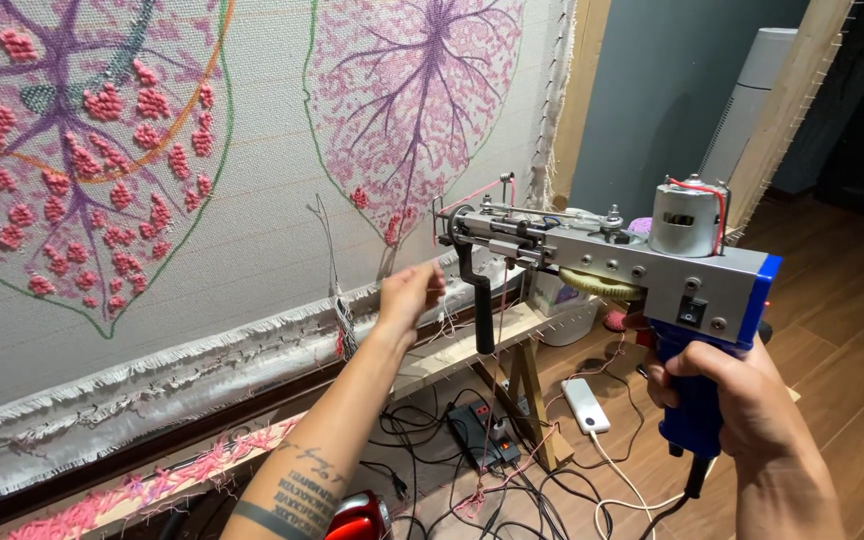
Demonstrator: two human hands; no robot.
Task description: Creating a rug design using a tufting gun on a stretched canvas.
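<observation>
Head view | your right hand [742, 390] wrapped tight round blue tufting gun [652, 270] grip, gun held clear of cloth [262, 220] | your left hand [407, 297] pinching pink yarn [472, 192] near needle | leaves partly tufted, much outline unfilled

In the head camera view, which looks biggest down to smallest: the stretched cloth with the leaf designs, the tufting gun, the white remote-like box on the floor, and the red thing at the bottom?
1. Stretched cloth, by far.
2. Tufting gun, gripped by the right hand; its nearness to the camera enlarges it.
3 and 4. White box and red thing look alike; the red thing is cut off, so unranked.
</observation>
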